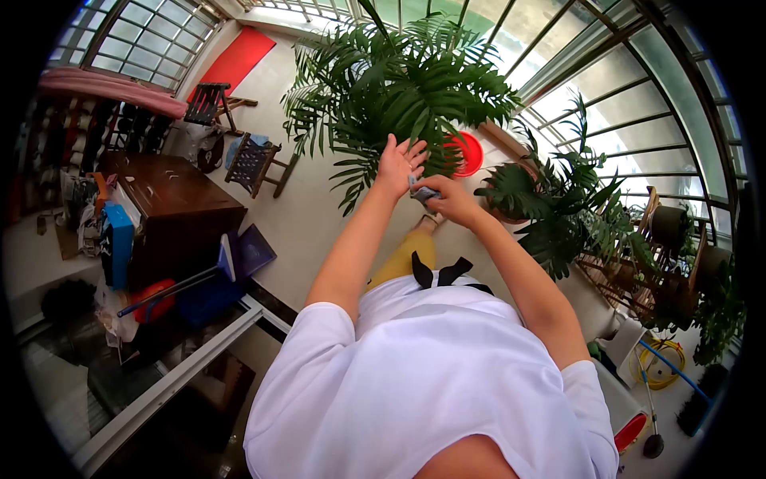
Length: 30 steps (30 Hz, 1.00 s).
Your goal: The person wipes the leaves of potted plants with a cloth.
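My left hand (401, 165) is raised with its palm showing and its fingers spread, among the lower fronds of a large leafy palm plant (415, 84). Close beside it, my right hand (452, 203) is closed on a small grey-blue cloth (425, 194), part of which pokes out towards my left wrist. Some of the cloth is hidden by my fingers. Just beyond my hands, a red basin (471, 154) is partly covered by the fronds.
Potted plants (531, 195) stand along the barred windows on the right. To the left are a folding stool (254, 164), a brown wooden cabinet (171, 203) and a blue dustpan (251, 251). A metal door track (171, 383) crosses the floor at lower left.
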Motion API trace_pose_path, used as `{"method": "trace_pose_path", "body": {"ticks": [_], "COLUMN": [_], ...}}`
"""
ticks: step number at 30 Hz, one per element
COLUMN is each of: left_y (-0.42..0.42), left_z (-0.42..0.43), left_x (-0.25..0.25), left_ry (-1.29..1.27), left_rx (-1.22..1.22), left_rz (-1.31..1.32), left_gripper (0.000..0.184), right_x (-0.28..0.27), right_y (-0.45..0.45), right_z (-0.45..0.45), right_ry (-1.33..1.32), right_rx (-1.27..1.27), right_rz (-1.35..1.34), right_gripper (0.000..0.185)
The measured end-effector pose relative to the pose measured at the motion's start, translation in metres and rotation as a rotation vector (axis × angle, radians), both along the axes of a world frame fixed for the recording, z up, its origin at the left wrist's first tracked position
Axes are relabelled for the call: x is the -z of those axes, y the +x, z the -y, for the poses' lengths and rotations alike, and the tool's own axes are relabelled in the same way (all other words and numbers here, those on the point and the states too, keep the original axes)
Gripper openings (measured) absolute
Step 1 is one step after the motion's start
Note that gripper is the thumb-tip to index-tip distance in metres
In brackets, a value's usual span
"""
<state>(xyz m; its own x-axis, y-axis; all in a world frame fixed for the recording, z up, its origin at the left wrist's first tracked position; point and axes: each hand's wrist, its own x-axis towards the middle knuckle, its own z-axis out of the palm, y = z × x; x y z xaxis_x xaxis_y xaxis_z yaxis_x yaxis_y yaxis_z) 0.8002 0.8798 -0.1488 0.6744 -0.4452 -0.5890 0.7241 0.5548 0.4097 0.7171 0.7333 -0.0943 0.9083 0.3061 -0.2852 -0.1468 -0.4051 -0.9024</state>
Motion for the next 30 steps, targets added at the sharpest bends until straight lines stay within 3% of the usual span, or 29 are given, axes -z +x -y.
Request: {"method": "trace_pose_path", "body": {"ticks": [4,9,12,14,21,23,24,25,27,30], "left_y": [-0.014,-0.041,-0.049,-0.046,0.009,0.022,0.033,0.038,0.041,0.038], "left_z": [0.000,-0.002,-0.016,-0.034,-0.114,-0.136,-0.132,-0.131,-0.133,-0.134], "left_x": [0.002,0.019,0.055,0.082,0.131,0.146,0.109,0.096,0.091,0.113], "left_ry": [0.013,0.041,0.158,0.298,0.687,0.521,0.680,0.675,1.050,1.240], "left_rx": [0.065,0.126,0.151,0.031,-0.108,0.041,0.109,0.117,0.386,0.657], "left_rz": [-0.014,-0.053,-0.184,-0.273,-0.270,-0.302,-0.402,-0.411,-0.224,0.081], "left_gripper": [0.064,0.062,0.052,0.037,0.029,0.035,0.041,0.041,0.047,0.052], "right_x": [0.014,0.035,0.049,0.050,0.065,0.068,0.059,0.055,0.058,0.063], "right_y": [-0.043,-0.088,-0.098,-0.093,-0.025,-0.002,0.015,0.030,0.050,0.062], "right_z": [0.002,0.025,0.039,0.034,-0.027,-0.055,-0.072,-0.086,-0.104,-0.112], "right_ry": [0.167,0.136,0.068,0.053,0.136,0.133,0.071,0.011,-0.083,-0.205], "right_rx": [0.175,0.318,0.441,0.506,0.549,0.509,0.464,0.420,0.361,0.296], "right_rz": [-0.307,-0.390,-0.401,-0.377,-0.461,-0.454,-0.406,-0.358,-0.296,-0.225], "right_gripper": [0.041,0.040,0.040,0.041,0.039,0.039,0.039,0.039,0.039,0.040]}}
